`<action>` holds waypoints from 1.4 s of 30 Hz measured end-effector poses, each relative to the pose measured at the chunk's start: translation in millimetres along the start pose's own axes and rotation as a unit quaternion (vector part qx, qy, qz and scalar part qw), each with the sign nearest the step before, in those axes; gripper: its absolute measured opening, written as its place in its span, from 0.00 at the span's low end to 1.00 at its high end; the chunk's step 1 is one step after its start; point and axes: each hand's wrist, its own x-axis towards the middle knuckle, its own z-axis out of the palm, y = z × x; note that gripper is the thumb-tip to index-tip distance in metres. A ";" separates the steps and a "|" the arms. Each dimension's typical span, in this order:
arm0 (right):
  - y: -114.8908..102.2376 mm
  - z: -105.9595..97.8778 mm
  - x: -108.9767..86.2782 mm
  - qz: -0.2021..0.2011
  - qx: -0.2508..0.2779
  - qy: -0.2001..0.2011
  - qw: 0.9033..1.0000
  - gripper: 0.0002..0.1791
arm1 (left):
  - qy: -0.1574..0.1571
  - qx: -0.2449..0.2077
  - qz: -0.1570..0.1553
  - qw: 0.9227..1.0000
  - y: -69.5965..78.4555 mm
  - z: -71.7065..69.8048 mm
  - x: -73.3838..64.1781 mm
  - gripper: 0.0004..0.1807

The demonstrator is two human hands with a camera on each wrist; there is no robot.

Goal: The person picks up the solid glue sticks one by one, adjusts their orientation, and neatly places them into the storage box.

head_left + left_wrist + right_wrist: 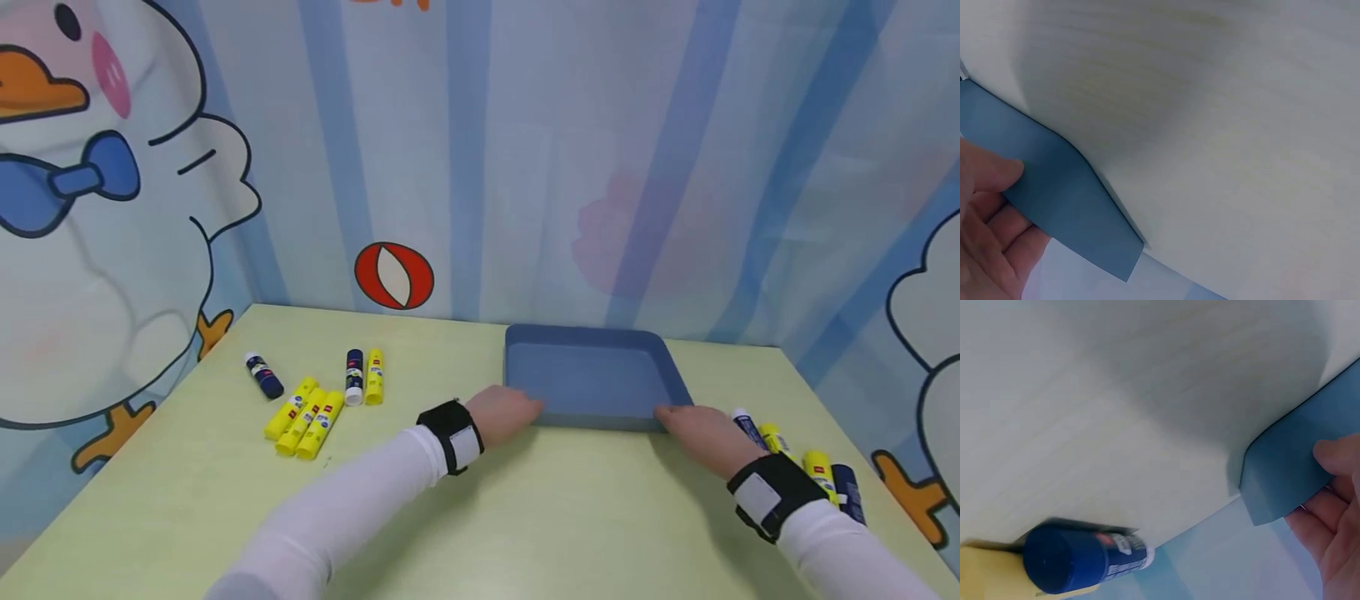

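A shallow blue-grey rectangular tray (pixel 596 375) sits at the back of the table, with nothing inside it. At its near left corner my left hand (pixel 504 414) pinches the wall; in the left wrist view the thumb (pixel 1004 172) lies on the outer side and the fingers curl over the rim. My right hand (pixel 708 437) grips the near right corner the same way, its thumb (pixel 1335 455) against the outer wall. Close to the right hand lies a navy glue stick (pixel 1072 559), beside a yellow glue stick (pixel 988 572).
Left of the tray are three yellow glue sticks (pixel 302 422) side by side, a navy glue stick (pixel 264 375), and a navy one (pixel 354 377) next to a yellow one (pixel 373 377). More glue sticks (pixel 820 472) lie by my right wrist. A patterned curtain (pixel 525 167) hangs behind the table.
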 end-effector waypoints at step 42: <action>-105.3 -27.7 -11.0 -0.092 0.085 -0.013 0.992 0.16 | -0.031 -0.086 0.017 0.996 5.1 -14.9 -140.1 0.12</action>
